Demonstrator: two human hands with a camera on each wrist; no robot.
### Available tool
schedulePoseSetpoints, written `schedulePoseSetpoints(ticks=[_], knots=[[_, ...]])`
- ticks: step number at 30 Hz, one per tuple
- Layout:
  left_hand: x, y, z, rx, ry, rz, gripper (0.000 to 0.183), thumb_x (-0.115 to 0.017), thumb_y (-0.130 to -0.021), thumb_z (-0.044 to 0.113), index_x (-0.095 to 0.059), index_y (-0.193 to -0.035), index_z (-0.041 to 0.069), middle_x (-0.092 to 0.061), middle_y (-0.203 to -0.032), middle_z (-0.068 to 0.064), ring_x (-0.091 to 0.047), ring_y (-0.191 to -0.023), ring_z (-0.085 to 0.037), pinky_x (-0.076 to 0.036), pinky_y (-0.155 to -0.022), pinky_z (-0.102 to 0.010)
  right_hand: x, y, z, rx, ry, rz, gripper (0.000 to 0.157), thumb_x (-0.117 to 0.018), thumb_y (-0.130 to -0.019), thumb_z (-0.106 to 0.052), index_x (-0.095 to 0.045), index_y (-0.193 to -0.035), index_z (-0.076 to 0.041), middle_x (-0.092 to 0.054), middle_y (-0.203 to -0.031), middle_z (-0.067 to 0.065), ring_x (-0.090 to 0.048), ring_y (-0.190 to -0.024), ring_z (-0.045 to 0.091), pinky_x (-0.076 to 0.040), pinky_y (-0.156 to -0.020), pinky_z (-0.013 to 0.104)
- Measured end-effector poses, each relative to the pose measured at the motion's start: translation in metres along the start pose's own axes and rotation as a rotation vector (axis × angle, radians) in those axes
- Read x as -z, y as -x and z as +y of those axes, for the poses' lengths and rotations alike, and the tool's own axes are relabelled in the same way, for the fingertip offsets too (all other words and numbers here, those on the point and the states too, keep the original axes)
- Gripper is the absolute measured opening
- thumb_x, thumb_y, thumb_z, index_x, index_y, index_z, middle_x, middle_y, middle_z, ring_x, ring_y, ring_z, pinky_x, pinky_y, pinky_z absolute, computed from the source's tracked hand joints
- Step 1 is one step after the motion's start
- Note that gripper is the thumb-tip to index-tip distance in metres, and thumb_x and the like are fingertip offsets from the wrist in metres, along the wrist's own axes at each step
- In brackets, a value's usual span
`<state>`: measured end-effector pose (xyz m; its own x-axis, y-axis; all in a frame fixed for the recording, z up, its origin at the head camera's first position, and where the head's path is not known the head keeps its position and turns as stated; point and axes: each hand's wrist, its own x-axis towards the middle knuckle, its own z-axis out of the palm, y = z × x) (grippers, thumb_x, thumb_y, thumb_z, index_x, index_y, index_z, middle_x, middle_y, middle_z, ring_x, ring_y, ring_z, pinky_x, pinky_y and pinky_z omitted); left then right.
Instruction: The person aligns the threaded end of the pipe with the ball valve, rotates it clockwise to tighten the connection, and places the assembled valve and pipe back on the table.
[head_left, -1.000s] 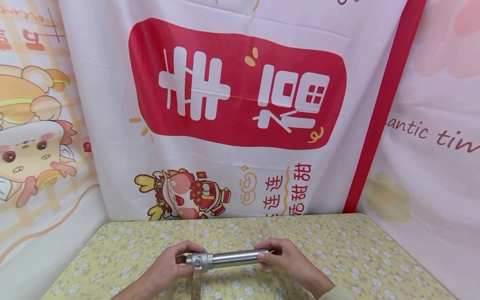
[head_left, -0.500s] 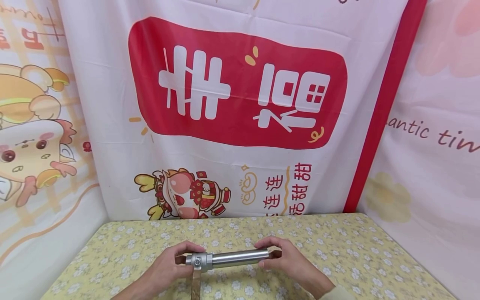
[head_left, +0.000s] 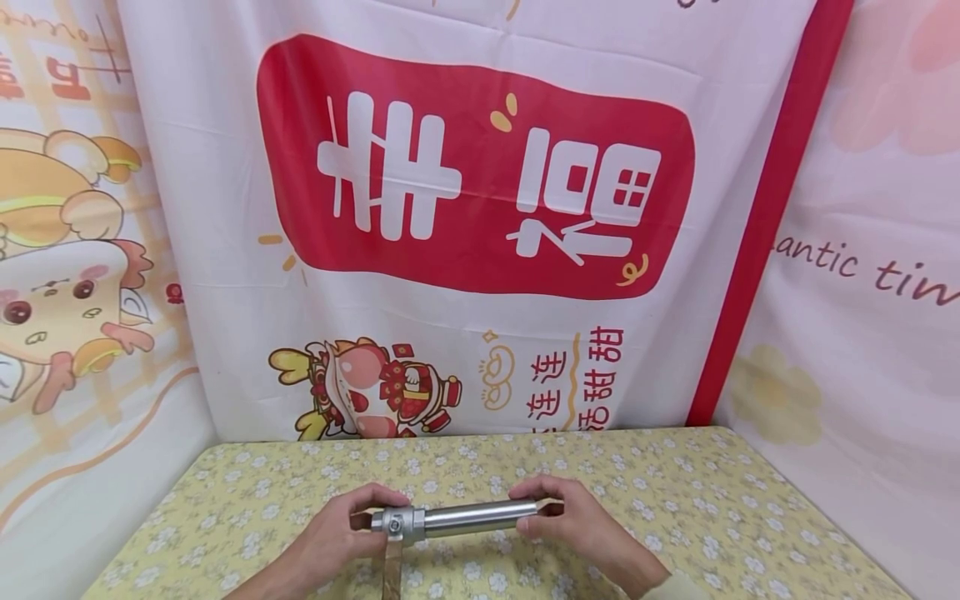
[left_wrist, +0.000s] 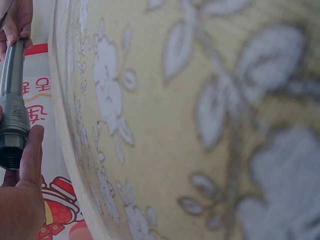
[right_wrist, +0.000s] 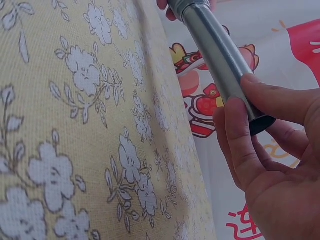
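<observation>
A steel pipe (head_left: 480,517) joined to a ball valve (head_left: 397,524) lies across between my two hands, low in the head view. My left hand (head_left: 337,531) grips the valve body, fingers on its far side and thumb on the near side. From the valve a flat lever handle (head_left: 392,572) points down toward me. My right hand (head_left: 576,518) pinches the pipe's plain right end between thumb and fingers. In the right wrist view, the pipe's dark open end (right_wrist: 262,124) shows between those fingers. The left wrist view shows the valve's open threaded end (left_wrist: 10,157) beside my left fingers.
A table with a yellow flowered cloth (head_left: 637,475) lies below the hands. Behind it hangs a white cloth with a red printed panel (head_left: 480,167). Printed cloths hang at the left (head_left: 67,275) and right (head_left: 862,350) too.
My right thumb has slid slightly down along the near side of the pipe's end. The left hand, valve and pipe have barely moved.
</observation>
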<state>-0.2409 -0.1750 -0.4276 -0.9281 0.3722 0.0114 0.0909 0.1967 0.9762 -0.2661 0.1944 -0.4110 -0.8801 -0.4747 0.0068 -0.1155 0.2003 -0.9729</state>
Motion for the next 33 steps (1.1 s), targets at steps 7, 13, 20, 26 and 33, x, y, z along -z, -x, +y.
schedulePoseSetpoints(ticks=[7,13,20,26,33], knots=[[0.0005,0.0000,-0.0009,-0.003,0.000,-0.002,0.039,-0.072,-0.097,0.005,-0.068,-0.136,0.002,-0.068,-0.134,-0.012,-0.068,-0.109,-0.026,-0.063,-0.087,-0.042,0.0003,0.0008,-0.0006,-0.012,0.004,0.003,0.043,-0.081,-0.099,-0.016,-0.069,-0.135,0.004,-0.071,-0.123,0.012,-0.070,-0.099,0.020,-0.063,-0.090,0.036],[0.0005,0.0009,-0.0009,-0.006,-0.001,-0.004,0.040,-0.073,-0.096,0.005,-0.068,-0.136,0.002,-0.068,-0.133,-0.012,-0.069,-0.109,-0.026,-0.064,-0.088,-0.042,-0.0012,-0.0003,0.0003,-0.040,0.001,0.013,0.039,-0.080,-0.100,-0.014,-0.071,-0.133,0.003,-0.072,-0.124,0.011,-0.071,-0.097,0.019,-0.063,-0.091,0.038],[0.0003,0.0016,-0.0002,-0.005,0.003,-0.003,0.040,-0.073,-0.096,0.005,-0.067,-0.136,0.001,-0.068,-0.133,-0.012,-0.069,-0.109,-0.026,-0.064,-0.088,-0.042,-0.0026,-0.0013,0.0009,-0.044,-0.002,0.028,0.036,-0.078,-0.101,-0.012,-0.071,-0.132,0.004,-0.072,-0.123,0.012,-0.071,-0.095,0.018,-0.064,-0.089,0.037],[-0.0004,0.0020,0.0007,-0.007,-0.001,-0.001,0.040,-0.073,-0.096,0.005,-0.068,-0.135,0.001,-0.068,-0.133,-0.013,-0.069,-0.109,-0.026,-0.064,-0.088,-0.042,-0.0029,-0.0028,0.0021,-0.046,-0.008,0.033,0.035,-0.077,-0.102,-0.012,-0.071,-0.131,0.005,-0.072,-0.118,0.013,-0.071,-0.093,0.017,-0.064,-0.088,0.035],[0.0000,0.0021,0.0011,-0.009,-0.001,-0.004,0.040,-0.073,-0.096,0.005,-0.068,-0.135,0.001,-0.068,-0.135,-0.013,-0.069,-0.110,-0.026,-0.063,-0.088,-0.042,-0.0029,-0.0033,0.0018,-0.053,-0.007,0.031,0.035,-0.077,-0.102,-0.015,-0.071,-0.131,0.005,-0.074,-0.108,0.008,-0.072,-0.091,0.016,-0.064,-0.086,0.036]])
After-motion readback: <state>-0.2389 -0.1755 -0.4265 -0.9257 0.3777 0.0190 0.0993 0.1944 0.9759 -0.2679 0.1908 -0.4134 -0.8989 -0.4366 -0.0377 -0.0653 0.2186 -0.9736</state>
